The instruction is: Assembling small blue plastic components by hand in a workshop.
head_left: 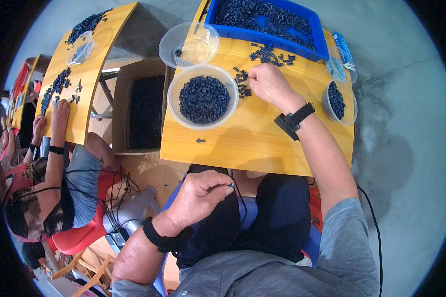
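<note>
Right fingers (pixel 255 74) touching loose black parts (pixel 243 83), beside full bowl (pixel 203 97)

Right hand (pixel 268 81) outstretched, fingers curled downward; left hand (pixel 199 195) loosely fisted near the lap.

Workshop: rows of benches (pixel 262 133), bins of parts (pixel 267 20).

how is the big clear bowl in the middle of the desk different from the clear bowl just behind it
The large clear plastic bowl at the middle of the yellow wooden desk is heaped with small dark plastic pieces; the clear bowl behind it is almost empty, with only a piece or two inside. The full bowl sits wholly on the desk, while the near-empty one hangs over the desk's left edge. Both are round, transparent and upright.
</note>
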Demonstrator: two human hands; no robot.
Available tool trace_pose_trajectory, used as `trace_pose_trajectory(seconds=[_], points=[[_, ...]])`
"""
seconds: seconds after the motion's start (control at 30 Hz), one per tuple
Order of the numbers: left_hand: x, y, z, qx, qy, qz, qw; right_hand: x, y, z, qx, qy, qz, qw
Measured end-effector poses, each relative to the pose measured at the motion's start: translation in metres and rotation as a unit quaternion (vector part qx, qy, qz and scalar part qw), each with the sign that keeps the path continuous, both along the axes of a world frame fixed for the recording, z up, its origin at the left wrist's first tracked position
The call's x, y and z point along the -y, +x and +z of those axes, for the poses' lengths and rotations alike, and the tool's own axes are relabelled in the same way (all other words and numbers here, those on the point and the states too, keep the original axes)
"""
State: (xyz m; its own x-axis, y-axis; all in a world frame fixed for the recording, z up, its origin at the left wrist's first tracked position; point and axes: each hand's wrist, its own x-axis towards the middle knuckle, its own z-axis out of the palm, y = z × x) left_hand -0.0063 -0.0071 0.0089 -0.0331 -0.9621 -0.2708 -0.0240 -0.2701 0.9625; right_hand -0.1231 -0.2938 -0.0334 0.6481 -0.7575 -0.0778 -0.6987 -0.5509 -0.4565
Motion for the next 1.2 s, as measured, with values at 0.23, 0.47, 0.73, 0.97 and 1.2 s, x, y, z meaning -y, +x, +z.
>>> trace_pose_trajectory(seconds=[0.23,0.47,0.73,0.97,1.2], points=[[-0.001,0.001,-0.004,-0.007,0.019,0.004,1.0,0.001,-0.005,-0.008,0.032,-0.054,0.057,0.996],[-0.002,0.001,0.0,-0.037,0.046,0.023,0.998,-0.004,-0.013,-0.011,0.016,-0.15,0.115,0.982],[0.0,0.0,0.001,-0.034,0.049,0.026,0.998,0.019,-0.029,-0.03,0.093,0.037,0.072,0.992],[0.0,0.0,-0.003,-0.042,0.049,0.032,0.997,0.006,-0.026,0.005,0.02,0.017,0.095,0.995],[-0.002,0.0,-0.001,-0.038,0.041,0.036,0.998,0.003,-0.023,-0.002,0.055,-0.025,0.133,0.989]])
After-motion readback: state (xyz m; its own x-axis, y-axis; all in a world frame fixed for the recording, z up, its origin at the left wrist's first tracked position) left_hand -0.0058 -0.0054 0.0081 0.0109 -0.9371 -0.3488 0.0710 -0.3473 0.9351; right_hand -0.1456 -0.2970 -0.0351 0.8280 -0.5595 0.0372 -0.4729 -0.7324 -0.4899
